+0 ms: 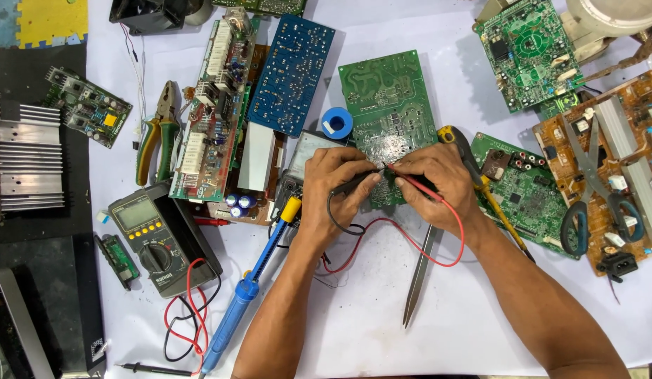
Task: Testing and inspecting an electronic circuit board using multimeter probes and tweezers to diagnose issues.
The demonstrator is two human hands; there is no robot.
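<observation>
Fingertips of the left hand [334, 184] pinch a black test probe [355, 184], while the right hand [435, 184] grips a red test probe [410, 181]; both tips meet on the solder side of a green circuit board [389, 105]. The board lies flat at the centre of the bench, its lower edge under the two hands, its face covered in pale traces and dots of solder. Red and black leads [403, 238] loop from the probes towards the person.

The bench is covered with a white sheet [368, 330], crowded with electronics. A blue circuit board [292, 74] sits just left of the green one, a blue soldering iron [248, 288] slants beside the left forearm, and a grey multimeter [149, 235] rests further left. Tweezers [418, 277] lie below the right hand, scissors [600, 189] on a brown board [621, 133] at right.
</observation>
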